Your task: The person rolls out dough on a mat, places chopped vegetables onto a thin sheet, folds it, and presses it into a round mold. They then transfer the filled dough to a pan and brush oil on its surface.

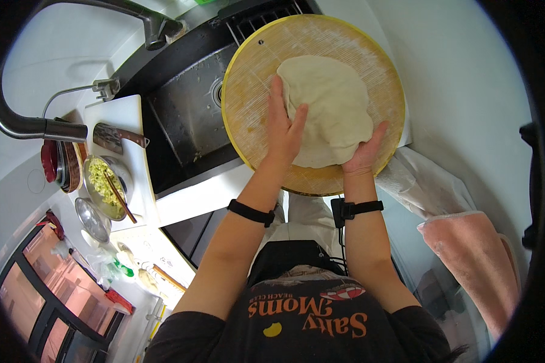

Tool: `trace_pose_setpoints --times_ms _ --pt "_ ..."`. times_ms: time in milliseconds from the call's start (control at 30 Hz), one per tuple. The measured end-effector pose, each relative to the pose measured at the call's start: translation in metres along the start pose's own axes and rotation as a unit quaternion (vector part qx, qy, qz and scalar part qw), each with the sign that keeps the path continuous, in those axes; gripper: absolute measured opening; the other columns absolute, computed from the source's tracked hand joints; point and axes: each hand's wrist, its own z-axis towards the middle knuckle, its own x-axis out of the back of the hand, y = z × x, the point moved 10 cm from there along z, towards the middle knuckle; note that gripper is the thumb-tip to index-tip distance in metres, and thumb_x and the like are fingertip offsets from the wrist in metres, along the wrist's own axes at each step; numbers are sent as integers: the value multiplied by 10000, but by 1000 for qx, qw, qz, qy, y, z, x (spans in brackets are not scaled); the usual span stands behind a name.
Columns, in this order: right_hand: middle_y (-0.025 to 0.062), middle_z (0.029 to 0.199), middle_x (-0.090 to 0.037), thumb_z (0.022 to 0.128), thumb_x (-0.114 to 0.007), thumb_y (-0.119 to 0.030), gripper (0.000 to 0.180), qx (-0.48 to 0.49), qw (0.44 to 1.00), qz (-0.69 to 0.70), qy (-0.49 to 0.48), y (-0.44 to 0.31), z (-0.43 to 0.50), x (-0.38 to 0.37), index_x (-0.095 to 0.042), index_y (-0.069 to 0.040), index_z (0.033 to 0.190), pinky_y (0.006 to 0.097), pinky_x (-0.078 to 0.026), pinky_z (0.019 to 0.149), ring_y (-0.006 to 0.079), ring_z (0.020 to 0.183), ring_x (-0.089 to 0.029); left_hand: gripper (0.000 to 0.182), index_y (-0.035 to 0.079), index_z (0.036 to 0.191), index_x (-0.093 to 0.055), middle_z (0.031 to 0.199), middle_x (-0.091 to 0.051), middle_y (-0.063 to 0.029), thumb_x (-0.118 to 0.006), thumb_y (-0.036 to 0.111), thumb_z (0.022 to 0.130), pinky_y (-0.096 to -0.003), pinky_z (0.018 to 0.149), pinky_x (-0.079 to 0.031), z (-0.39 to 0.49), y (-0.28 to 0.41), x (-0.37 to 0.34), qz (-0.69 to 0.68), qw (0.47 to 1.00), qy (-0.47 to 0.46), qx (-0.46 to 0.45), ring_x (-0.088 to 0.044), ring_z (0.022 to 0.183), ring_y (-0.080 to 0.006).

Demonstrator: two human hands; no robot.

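Note:
A large flattened sheet of dough [329, 104] lies on a round, floured board [245, 109] with a yellow rim. My left hand [285, 122] is at the dough's left edge, its thumb over the top and its fingers along the side. My right hand [365, 149] cups the lower right edge, with part of the palm and some fingers hidden by the dough. Both hands touch the dough, which is slightly rumpled near the right hand.
The board overlaps a black sink [186, 109] with a faucet [154, 31] behind. On a white cutting board [134, 113] at left lie a cleaver [113, 137] and a metal bowl [123, 174] of chopped greens with chopsticks. A pink towel [472, 254] hangs at right.

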Motion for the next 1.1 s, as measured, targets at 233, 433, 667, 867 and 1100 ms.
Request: trace_pose_setpoints --times_ms 233,433,667,867,1100 --pt "169 1478 -566 1004 -544 -385 596 -33 999 6 -22 4 6 8 -509 -3 1460 485 -412 1169 350 1355 -544 714 -67 1544 -365 1596 -358 -243 -702 67 930 -364 1135 -405 -13 -23 21 5 975 159 153 -487 1397 -307" --pt "178 1458 -582 984 -560 -307 558 -60 997 30 -30 10 8 14 -517 0 1448 490 -420 1163 354 1333 -563 402 -48 1280 -661 1146 -596 -163 -691 114 912 -371 957 -482 -6 -38 23 -23 967 149 204 -601 1057 -281" --pt "184 1462 -579 988 -546 -293 556 -77 996 35 -42 14 14 23 -506 4 1456 497 -420 1162 360 1332 -564 269 -36 1189 -714 1120 -687 -92 -640 140 1000 -316 906 -502 -11 -34 27 -112 955 171 213 -642 997 -186" --pt "184 1469 -575 993 -531 -299 556 -92 993 53 -55 15 13 23 -506 2 1459 493 -415 1168 359 1342 -558 298 10 1269 -689 1187 -717 -51 -620 183 1036 -289 930 -510 -2 -44 24 -307 894 92 313 -657 1054 -143" --pt "163 1452 -593 978 -528 -331 567 -86 995 35 -39 15 10 19 -522 -19 1450 491 -422 1156 352 1327 -571 402 -16 1391 -587 1323 -666 -102 -485 131 1032 -361 1048 -504 8 -51 9 -495 776 -60 387 -644 1190 -219"
